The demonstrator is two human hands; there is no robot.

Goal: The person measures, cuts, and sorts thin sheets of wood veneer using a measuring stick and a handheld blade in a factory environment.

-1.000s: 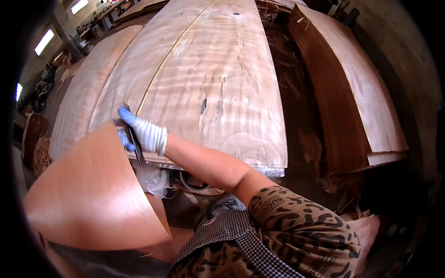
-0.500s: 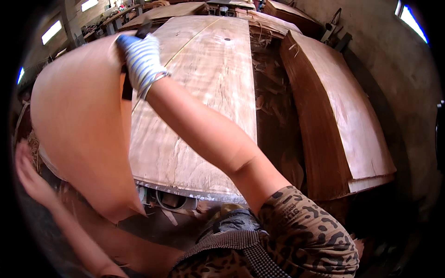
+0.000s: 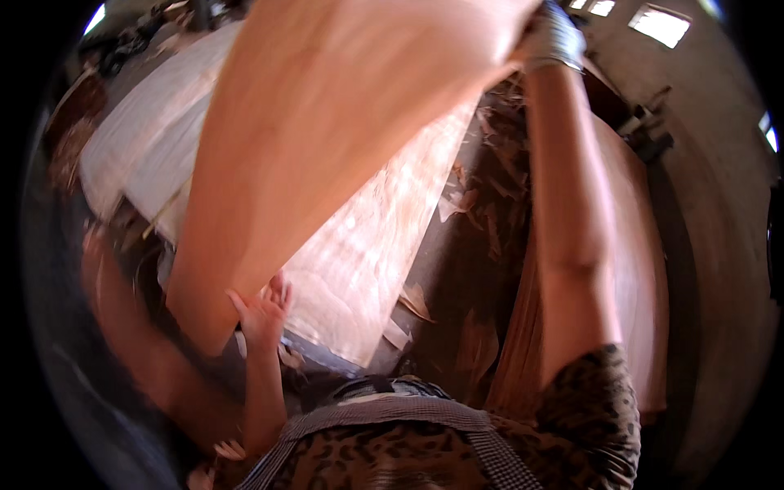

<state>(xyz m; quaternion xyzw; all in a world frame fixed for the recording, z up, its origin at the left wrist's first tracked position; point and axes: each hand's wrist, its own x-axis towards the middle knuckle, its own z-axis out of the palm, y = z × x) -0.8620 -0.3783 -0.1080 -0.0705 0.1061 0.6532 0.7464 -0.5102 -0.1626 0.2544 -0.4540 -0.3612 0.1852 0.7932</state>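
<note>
A large sheet of thin tan wood veneer (image 3: 327,122) is raised and curved in front of me, slanting from upper right to lower left. High on the right, my right hand (image 3: 555,39), in a striped white-and-blue glove, is closed on the sheet's edge; its fingertips are partly hidden. My left hand (image 3: 265,314) is bare, with fingers apart, and lies against the sheet's lower right edge near my body. Under the raised sheet, a stack of pale veneer (image 3: 351,269) shows in part.
To the right stands another tall veneer stack (image 3: 637,269), partly behind my right arm. Torn veneer scraps (image 3: 490,220) litter the dark floor between the stacks. More pale sheets (image 3: 139,139) lie at the left. A wall (image 3: 710,204) runs along the far right.
My right hand has swung the veneer sheet from the left across to the upper right. My left hand has come in from the far left to the sheet's lower edge. The view has turned.
</note>
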